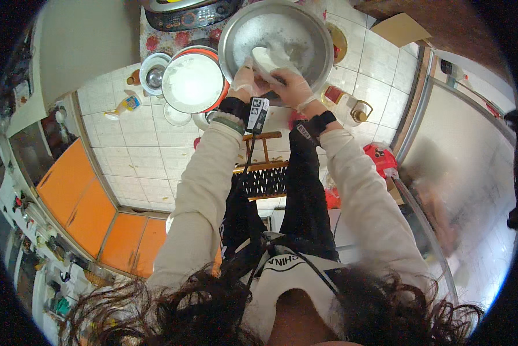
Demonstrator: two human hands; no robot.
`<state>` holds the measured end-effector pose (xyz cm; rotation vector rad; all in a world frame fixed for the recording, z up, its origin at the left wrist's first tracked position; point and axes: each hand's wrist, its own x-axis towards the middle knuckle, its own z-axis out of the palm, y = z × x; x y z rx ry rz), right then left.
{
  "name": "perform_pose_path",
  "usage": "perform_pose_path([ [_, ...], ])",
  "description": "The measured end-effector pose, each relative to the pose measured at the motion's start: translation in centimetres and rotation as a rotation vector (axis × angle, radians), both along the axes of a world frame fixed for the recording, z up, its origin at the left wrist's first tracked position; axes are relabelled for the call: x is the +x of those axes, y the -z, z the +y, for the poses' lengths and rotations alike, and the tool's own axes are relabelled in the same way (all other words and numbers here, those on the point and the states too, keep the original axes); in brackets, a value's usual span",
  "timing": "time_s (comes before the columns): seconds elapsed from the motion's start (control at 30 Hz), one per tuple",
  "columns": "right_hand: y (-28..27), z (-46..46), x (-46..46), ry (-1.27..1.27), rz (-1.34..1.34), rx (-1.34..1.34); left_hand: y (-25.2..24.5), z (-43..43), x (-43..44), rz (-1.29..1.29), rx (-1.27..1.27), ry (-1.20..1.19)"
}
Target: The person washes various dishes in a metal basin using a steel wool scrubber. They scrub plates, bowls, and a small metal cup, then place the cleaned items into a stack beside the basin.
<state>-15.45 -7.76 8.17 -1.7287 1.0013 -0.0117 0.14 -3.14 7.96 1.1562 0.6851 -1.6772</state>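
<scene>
A wide metal basin of sudsy water sits before me at the top of the view. Over its near edge, my left hand grips the near left side of a pale rounded dish, which is tilted and partly in the suds. My right hand is at the dish's near right side, its fingers around something dark that I cannot make out. Both hands seem to wear thin clear gloves. Just left of the basin stands a white round vessel with an orange rim; a smaller bowl holding a metal one stands beside it.
An electric cooker with a button panel stands on a floral cloth. On the tiled floor are an oil jug, a yellow-capped bottle, a red bag and a low wooden stool between my legs. Orange cabinets line the left.
</scene>
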Motion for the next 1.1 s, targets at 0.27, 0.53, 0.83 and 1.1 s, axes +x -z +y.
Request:
perform_pose_path([
  [0.27,-2.5,-2.5,-3.0,0.735,-0.387,0.686,0.6,1.2,0.9,-0.314,-0.06,0.342],
  [0.53,-3.2,-4.4,-6.4,0.919,-0.692,1.111,-1.6,1.3,-0.3,-0.513,-0.131,0.47],
  [0.83,-4.7,-7.1,-8.0,0.559,-1.01,1.528,-10.1,-0.7,-2.9,-0.343,-0.233,0.027],
  [1.1,-4.2,-7.8,-7.2,0.732,-0.955,1.629,-16.8,-0.7,-5.4,-0.478,-0.426,0.113],
])
